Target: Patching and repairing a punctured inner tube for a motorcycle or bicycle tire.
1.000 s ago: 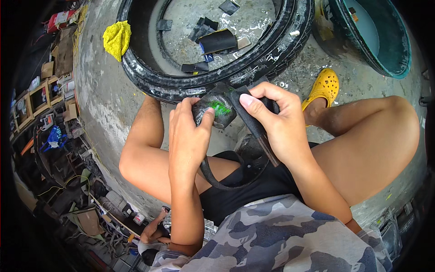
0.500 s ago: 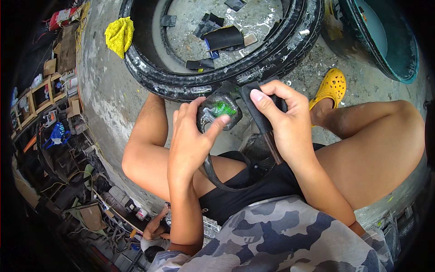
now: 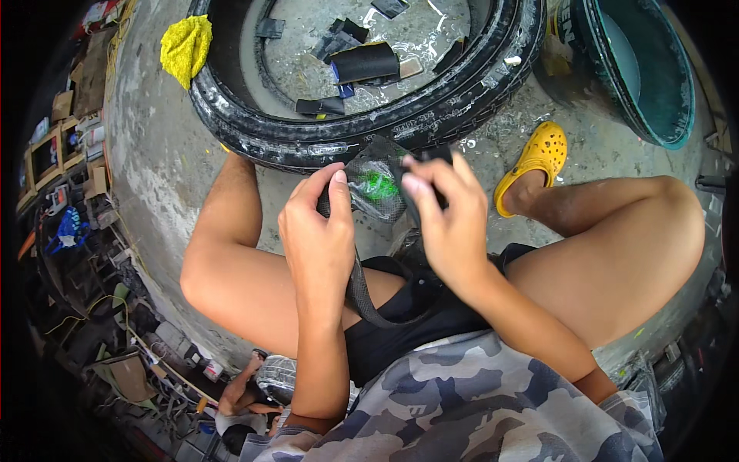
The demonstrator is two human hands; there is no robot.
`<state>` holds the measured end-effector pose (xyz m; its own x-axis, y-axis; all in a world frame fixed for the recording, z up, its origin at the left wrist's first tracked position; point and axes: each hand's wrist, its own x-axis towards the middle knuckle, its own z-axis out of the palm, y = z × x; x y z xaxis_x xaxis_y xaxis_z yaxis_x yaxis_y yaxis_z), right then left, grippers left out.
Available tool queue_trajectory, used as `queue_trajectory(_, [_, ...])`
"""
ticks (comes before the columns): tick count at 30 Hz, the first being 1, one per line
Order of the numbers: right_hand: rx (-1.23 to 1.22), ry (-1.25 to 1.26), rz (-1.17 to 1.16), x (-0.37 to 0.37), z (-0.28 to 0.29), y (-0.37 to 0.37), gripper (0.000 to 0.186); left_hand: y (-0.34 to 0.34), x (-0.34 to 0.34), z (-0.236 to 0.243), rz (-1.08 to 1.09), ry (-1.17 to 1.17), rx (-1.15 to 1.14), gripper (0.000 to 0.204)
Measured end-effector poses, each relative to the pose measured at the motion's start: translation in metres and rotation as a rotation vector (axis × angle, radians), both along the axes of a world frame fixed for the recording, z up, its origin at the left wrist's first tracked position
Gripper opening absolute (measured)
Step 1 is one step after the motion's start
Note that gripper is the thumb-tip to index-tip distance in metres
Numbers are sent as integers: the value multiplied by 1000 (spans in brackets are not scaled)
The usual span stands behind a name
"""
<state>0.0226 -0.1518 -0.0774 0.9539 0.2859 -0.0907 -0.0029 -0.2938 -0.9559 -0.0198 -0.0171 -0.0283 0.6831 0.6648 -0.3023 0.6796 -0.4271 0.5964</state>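
Observation:
My left hand [image 3: 319,208] is closed on the edge of a black, mesh-textured rubber tube [image 3: 362,165], thumb and fingers pinching it. A bright green, shiny wet-looking spot [image 3: 378,185] shows on the stretched face of the tube. From there a band of the same black tube [image 3: 362,296] loops down over my lap. My right hand [image 3: 453,212] is closed on a dark flat strip [image 3: 440,154], right beside the green spot. Motion smears these fingers and the strip, and whether the strip touches the tube I cannot tell.
A wet black tyre [image 3: 339,142] lies ahead, with scraps of black rubber [image 3: 366,63] inside its ring. On its left rim hangs a yellow cloth [image 3: 185,50]. A tilted teal tub [image 3: 666,100] stands far right. Clutter lines the left; another person [image 3: 242,396] crouches at lower left.
My right hand has moved left, bringing the dark strip in toward the green spot. My left thumb has drawn back from the spot to the tube's edge. The whole view has shifted slightly.

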Motion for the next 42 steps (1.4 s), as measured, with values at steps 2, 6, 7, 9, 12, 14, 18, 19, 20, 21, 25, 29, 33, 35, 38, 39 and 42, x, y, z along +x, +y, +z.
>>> queue_trajectory(2, [-46, -166, 136, -19, 14, -8, 16, -4, 1, -1, -28, -29, 51, 25])
queue_trajectory(6, [-141, -161, 85, 9, 5, 5, 15, -9, -2, 2, -60, -61, 108, 24])
queue_trajectory(7, [-117, -112, 33, 10, 3, 7, 14, -8, -4, 3, -56, -64, 96, 24])
queue_trajectory(9, [-118, -225, 73, -19, 5, -3, 10, -6, -3, -2, -63, -57, 98, 24])
queue_trajectory(12, [-145, -229, -9, -17, 1, -3, 11, -11, -1, 3, -61, -38, 113, 24])
queue_trajectory(14, [-127, -225, -90, -8, -9, 5, 11, -10, -3, 2, -59, -51, 110, 24])
queue_trajectory(18, [-43, -280, -48, -33, -3, -3, 11, -11, -3, 0, -63, -54, 117, 24])
queue_trajectory(19, [-103, -257, -93, -23, -9, -1, 8, -13, -2, 1, -63, -57, 112, 24])
queue_trajectory(20, [-101, -224, -152, -12, -14, 6, 6, -12, -2, 2, -64, -71, 121, 25])
queue_trajectory(21, [-100, -190, -212, -6, -15, 9, 4, -12, -2, 2, -64, -85, 130, 25])
queue_trajectory(25, [-26, -221, -60, -40, 2, -4, 5, -11, -4, -3, -71, -89, 123, 25])
queue_trajectory(29, [-113, -134, -94, -2, -7, 8, 5, -12, -5, -1, -74, -100, 148, 25])
queue_trajectory(33, [-149, -208, 144, -20, 9, -20, 12, -13, -6, -5, -65, -78, 115, 26])
queue_trajectory(35, [-166, -282, 164, 4, 2, -10, 12, -14, -3, -1, -67, -92, 115, 26])
queue_trajectory(38, [-126, -208, 227, 31, -6, 8, 7, -10, -6, 0, -65, -107, 102, 26])
queue_trajectory(39, [-132, -211, 225, 24, -1, 1, 7, -8, -8, -2, -60, -110, 92, 25])
queue_trajectory(42, [-166, -210, 317, 10, 3, -21, 7, -9, -7, -3, -45, -104, 67, 25])
